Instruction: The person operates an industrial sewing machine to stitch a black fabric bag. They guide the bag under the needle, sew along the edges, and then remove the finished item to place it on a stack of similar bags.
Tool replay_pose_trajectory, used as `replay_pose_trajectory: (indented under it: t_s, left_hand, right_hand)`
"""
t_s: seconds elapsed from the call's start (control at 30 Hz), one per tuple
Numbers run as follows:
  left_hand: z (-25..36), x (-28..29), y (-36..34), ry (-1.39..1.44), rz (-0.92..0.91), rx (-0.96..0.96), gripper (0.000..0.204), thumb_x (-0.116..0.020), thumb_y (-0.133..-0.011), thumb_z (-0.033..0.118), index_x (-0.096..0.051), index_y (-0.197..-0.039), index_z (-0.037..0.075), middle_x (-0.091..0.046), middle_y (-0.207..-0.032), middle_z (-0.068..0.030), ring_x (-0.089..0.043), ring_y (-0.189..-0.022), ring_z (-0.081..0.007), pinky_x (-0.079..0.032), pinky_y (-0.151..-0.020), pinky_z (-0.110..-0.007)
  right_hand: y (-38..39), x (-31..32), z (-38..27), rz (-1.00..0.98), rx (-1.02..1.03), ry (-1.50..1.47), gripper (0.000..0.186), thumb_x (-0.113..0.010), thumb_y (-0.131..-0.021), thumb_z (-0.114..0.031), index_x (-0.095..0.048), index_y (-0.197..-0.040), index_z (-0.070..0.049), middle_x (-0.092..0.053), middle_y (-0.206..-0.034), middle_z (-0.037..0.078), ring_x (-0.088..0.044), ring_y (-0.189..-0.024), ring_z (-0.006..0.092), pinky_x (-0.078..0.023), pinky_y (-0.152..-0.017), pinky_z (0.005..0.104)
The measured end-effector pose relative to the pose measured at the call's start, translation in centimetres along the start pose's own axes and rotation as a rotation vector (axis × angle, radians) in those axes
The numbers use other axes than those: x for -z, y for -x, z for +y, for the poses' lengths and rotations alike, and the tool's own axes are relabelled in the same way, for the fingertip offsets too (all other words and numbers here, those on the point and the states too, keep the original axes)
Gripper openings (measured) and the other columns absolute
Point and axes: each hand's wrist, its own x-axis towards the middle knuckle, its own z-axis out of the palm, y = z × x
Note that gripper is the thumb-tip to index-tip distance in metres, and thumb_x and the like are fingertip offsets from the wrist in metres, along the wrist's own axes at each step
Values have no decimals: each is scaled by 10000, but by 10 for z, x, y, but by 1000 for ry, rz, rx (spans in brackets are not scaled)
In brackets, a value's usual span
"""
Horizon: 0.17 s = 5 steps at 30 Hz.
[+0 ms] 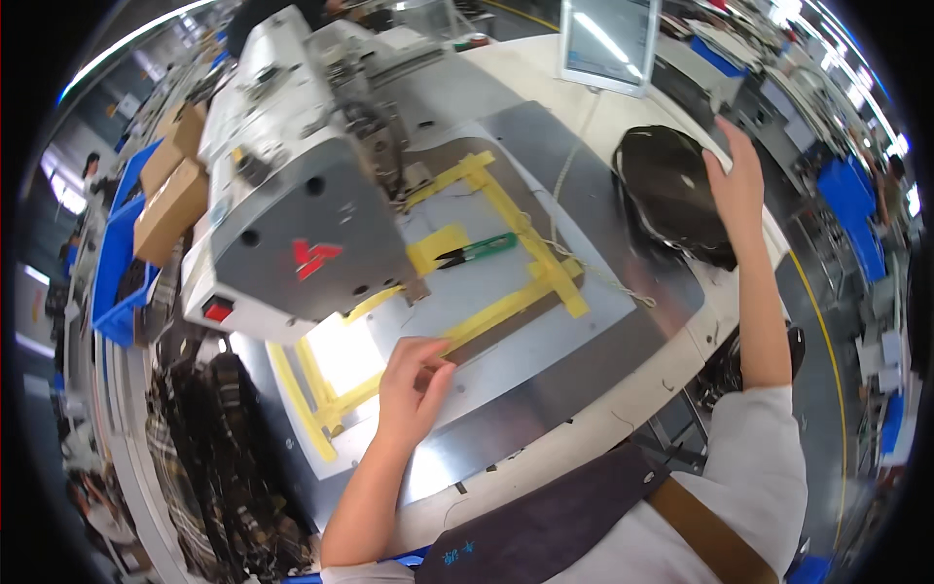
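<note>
My left hand (pixel 411 389) is over the near edge of the sewing machine's work plate (pixel 584 336), with its fingers loosely bent and the thumb a little apart. Nothing shows in it. At the right, my right hand (pixel 741 185) is stretched out, thumb and fingers apart, beside a stack of dark fabric pieces (pixel 666 180). Whether it touches the stack I cannot tell. Yellow tape strips (pixel 501 310) frame an area on the plate. Inside that frame lie green-handled thread snips (pixel 486 249), their dark blades toward the machine head.
The big sewing machine head (pixel 302 229) stands over the plate's left side. A tablet (pixel 608 44) is at the back, with a pale cord (pixel 569 165) trailing across the plate. Plaid fabric (pixel 229 457) hangs at lower left, near blue bins (pixel 122 282) and cardboard boxes (pixel 173 209).
</note>
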Motion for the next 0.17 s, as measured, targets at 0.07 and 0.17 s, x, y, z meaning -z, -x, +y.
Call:
replay_pose_trajectory:
  t_s: [0.07, 0.17]
  left_hand:
    - [3, 1, 2, -34, -15, -23, 250, -649, -869, 35, -606, -1114, 48, -590, -1051, -114, -657, -785, -188, -527, -625, -266]
    - [11, 13, 9, -87, -54, -14, 246, -657, -871, 49, -609, -1112, 60, -597, -1051, -110, -661, -781, -197, -528, -625, -274]
  right_hand:
    - [22, -9, -62, -316, 3, -386, 344, -677, -816, -102, -632, -1152, -45, -639, -1172, 132, -601, -1095, 319, -457, -973, 384]
    - [53, -40, -128, -611, 242, -523, 284, -684, -809, -108, -662, -1086, -47, -660, -1124, 120, -613, -1090, 282, -459, -971, 383]
